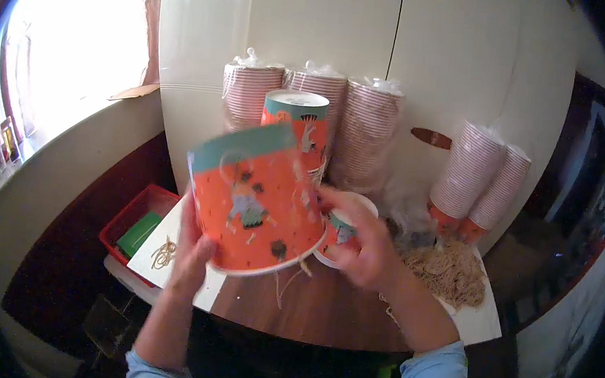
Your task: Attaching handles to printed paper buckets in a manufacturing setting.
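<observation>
A large orange paper bucket (258, 207) with a teal band and printed figures is held up, tilted, above the table, its white rolled rim at the lower end. My left hand (195, 241) is closed round its left side. My right hand (362, 243), slightly blurred, curls at its right side, with the fingertips against the wall. A thin beige cord (285, 280) dangles from the rim. Just behind my right hand lies a smaller-looking patterned paper tub (342, 228), partly hidden. Behind the held bucket, another orange and teal bucket (296, 110) stands upside down on a stack.
Tall bagged stacks of paper buckets (369, 134) line the back of the table (264, 310); more bagged stacks (469, 166) lean at the right. A heap of beige cord (449, 271) lies at the right, a small cord bundle (164, 253) at the left. A red crate (118, 228) sits beyond the left edge.
</observation>
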Available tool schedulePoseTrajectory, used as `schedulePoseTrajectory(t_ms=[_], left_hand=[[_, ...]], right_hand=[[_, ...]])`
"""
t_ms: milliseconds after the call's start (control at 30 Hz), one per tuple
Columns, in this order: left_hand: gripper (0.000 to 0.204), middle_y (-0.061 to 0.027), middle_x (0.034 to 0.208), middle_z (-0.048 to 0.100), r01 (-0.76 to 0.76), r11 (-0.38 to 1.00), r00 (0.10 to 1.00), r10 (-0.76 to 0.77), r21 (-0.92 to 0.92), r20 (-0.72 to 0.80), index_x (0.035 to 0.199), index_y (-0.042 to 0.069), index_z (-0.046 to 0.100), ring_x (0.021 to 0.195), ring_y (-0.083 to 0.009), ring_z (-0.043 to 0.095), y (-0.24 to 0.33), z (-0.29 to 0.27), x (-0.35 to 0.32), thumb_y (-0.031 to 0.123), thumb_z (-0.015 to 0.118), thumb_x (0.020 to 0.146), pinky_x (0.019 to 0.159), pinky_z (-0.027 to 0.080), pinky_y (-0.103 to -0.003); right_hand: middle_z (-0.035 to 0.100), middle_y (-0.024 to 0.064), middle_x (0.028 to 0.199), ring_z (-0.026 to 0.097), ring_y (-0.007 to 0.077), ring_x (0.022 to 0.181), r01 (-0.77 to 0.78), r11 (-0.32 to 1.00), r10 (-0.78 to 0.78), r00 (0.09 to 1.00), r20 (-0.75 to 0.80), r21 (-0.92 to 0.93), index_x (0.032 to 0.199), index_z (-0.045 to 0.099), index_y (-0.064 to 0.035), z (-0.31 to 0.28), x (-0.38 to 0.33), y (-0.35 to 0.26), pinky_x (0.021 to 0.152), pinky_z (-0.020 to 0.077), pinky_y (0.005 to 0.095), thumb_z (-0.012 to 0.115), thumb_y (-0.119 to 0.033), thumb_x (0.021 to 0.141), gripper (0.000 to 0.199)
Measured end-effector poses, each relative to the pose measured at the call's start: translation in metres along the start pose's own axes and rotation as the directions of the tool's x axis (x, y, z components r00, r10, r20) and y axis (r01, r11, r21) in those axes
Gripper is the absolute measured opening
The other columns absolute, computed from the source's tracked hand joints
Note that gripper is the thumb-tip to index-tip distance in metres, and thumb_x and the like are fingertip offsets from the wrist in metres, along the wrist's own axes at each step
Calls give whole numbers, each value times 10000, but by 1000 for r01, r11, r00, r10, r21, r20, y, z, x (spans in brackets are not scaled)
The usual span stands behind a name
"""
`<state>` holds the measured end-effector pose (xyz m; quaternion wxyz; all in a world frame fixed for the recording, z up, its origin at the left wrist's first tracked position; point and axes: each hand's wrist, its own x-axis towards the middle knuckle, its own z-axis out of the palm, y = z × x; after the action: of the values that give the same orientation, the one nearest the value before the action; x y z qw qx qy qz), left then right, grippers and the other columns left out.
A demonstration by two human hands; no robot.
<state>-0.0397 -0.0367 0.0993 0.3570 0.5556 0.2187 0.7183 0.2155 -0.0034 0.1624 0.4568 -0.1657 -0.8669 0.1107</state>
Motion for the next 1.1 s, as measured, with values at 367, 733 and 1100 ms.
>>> schedulePoseTrajectory(t_ms=[367,733,1100], left_hand=[[984,-212,1352,342,-300,853,951,230,428,208,1398,-23,80,1259,-279,354,-11,24,201,312,731,741,1031,320,-370],[879,-244,1306,408,-183,741,982,163,646,91,1356,-34,243,1240,-308,391,-151,-24,168,417,692,750,1017,322,-378],[540,-116,1055,577,426,787,865,-499,447,55,1233,-13,438,941,-200,574,-171,19,-46,202,677,798,826,471,-316]], right_hand=[[517,125,1162,530,220,1052,-106,951,172,962,-211,289,1321,308,-10,-18,147,72,897,440,337,682,-305,795,709],[523,169,1238,537,271,1108,-542,829,531,840,-114,-134,1305,412,-73,24,82,137,930,427,353,676,-412,758,696],[587,172,975,561,353,927,-121,549,357,929,101,-827,978,583,-23,7,-78,155,832,443,406,699,-269,691,395]])
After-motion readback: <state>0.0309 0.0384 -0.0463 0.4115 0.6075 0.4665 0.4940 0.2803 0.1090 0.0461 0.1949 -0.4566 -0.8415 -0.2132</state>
